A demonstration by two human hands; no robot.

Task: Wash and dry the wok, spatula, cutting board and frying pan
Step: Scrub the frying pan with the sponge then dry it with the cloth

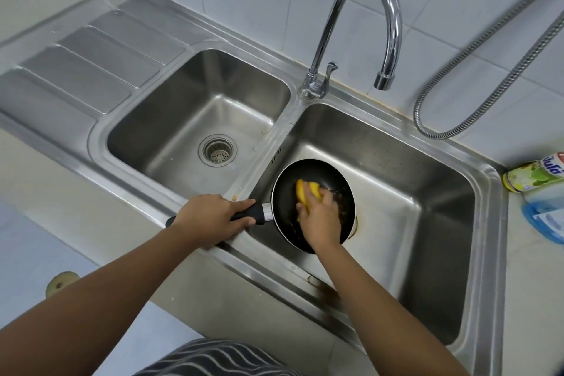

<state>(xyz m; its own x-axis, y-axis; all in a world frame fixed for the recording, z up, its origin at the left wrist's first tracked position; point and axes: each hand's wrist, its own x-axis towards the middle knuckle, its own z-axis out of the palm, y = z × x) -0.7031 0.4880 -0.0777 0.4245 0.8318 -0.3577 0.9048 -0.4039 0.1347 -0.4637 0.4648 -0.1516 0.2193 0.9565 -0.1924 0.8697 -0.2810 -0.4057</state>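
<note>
Over the right basin [412,207] of a steel double sink, seen from the head camera, the black frying pan [323,171] sits tilted against the divider, its handle [254,212] reaching out over the front rim. The left hand [210,217] is wrapped round that handle, thumb lying along the top. The right hand [320,220] is inside the pan, its fingers curled round a yellow sponge [308,191] that it presses to the pan's floor. Brown specks [341,201] cling to the coating beside the fingers.

A curved chrome faucet [366,9] stands behind the divider, its spout over the right basin. The left basin [171,119] shows only its strainer [217,150], with the ribbed draining board [91,55] to its left. A small stamped mark [276,156] on the divider is too small to read.

A metal hose [488,79] loops along the tiled wall. At the right edge lies a bottle with a green label [534,174], its blue lettering in a non-Latin script and cut off by the frame, just above a blue bottle [546,217].
</note>
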